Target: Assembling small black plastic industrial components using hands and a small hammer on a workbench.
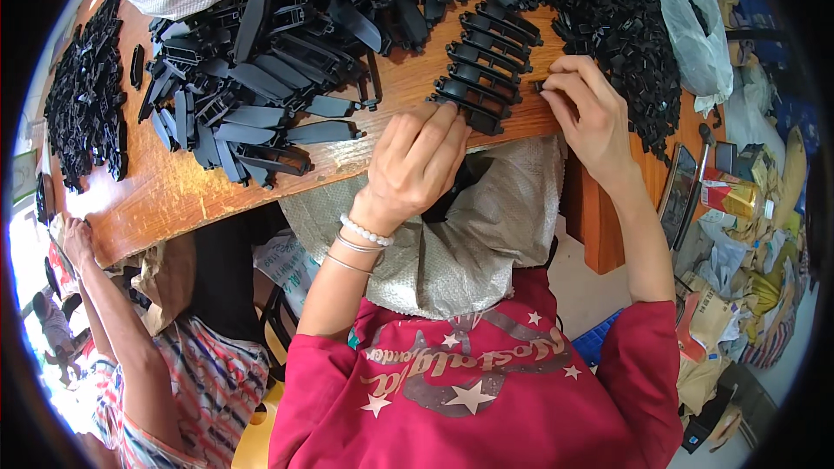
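A row of black slatted plastic frames (pixel 486 65) lies side by side on the wooden table (pixel 174 195), running away from me. My left hand (pixel 415 156), with beads and bangles at the wrist, has its fingers curled around the left side of the nearest frame. To the right of the row, my right hand (pixel 595 117) pinches a small black plastic piece (pixel 540 85) between thumb and fingertips. That piece is mostly hidden by the fingers. The row and my right hand are apart.
Loose black blade-shaped parts (pixel 261 78) are heaped to the left. Small black pieces (pixel 617 35) form a pile at the right, beside a clear plastic bag (pixel 695 26). A woven sack (pixel 512 234) covers my lap. Another person's hand (pixel 78 243) is at the table's left edge.
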`<state>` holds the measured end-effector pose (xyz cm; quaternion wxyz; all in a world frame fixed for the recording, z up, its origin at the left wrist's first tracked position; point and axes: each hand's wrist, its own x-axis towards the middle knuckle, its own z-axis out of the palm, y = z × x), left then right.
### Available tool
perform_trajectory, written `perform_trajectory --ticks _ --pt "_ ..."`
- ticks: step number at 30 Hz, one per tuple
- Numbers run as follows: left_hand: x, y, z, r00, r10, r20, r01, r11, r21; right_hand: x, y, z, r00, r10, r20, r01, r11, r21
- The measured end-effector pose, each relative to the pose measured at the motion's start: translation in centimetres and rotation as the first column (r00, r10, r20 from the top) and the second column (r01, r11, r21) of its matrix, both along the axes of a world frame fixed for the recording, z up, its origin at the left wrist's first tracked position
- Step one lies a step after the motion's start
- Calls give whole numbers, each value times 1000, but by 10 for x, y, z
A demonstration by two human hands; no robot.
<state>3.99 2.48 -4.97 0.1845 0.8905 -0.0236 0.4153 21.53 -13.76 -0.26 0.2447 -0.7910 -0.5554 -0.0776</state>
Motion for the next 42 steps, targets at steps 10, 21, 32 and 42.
perform_trajectory --ticks 10,21,32,42 --pt "4 0 3 997 -9 -73 8 1000 -20 -47 29 -4 979 76 -187 -37 978 207" --pt "5 -1 4 997 -11 -79 7 999 -41 -55 32 -8 998 9 -62 6 974 226" --pt "4 -1 7 994 1 -111 -3 1000 -20 0 13 -4 948 -307 -83 318 919 235" --pt "4 -4 9 993 10 -119 -13 999 -29 38 31 -6 926 -357 125 361 933 -4"
